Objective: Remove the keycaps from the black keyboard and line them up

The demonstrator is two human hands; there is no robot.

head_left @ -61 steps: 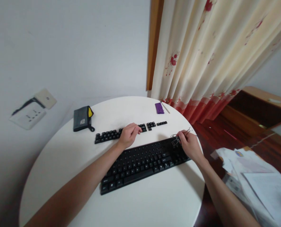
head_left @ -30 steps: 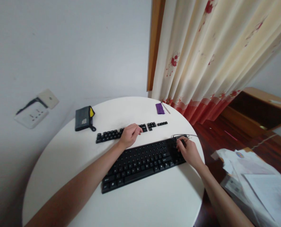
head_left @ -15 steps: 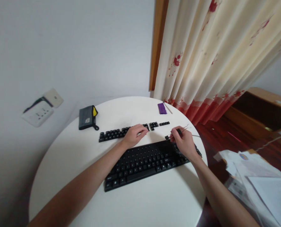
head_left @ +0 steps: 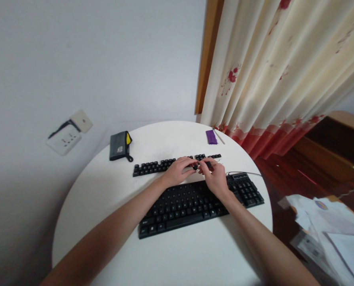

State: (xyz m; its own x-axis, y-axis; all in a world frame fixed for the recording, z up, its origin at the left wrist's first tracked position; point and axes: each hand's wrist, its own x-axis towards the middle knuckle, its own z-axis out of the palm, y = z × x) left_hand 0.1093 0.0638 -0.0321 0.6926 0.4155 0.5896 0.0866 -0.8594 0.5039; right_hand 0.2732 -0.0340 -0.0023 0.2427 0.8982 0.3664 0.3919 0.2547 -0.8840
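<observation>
A black keyboard [head_left: 179,210] lies at a slant on the white round table [head_left: 129,258], with many keycaps off its upper part. Beyond it stands a row of loose black keycaps [head_left: 150,168]. Above the keyboard's back edge my two hands meet. My left hand [head_left: 179,171] is closed, its fingertips pinching a small black keycap [head_left: 195,167]. My right hand [head_left: 215,176] is closed around a wire keycap puller [head_left: 208,164] with a black handle; its thin wires stick out past the fingers. The right fingertips are close to the keycap, and whether they touch it I cannot tell.
At the back left sits a dark zip pouch [head_left: 119,146] showing yellow inside. A purple cloth [head_left: 211,137] and a thin brush-like stick [head_left: 220,137] lie at the back right. The keyboard cable [head_left: 248,172] runs off the right edge, near papers [head_left: 332,222].
My right hand has moved left with the puller and a keycap, to my left fingertips. My left hand now pinches the keycap. The view has shifted slightly.
</observation>
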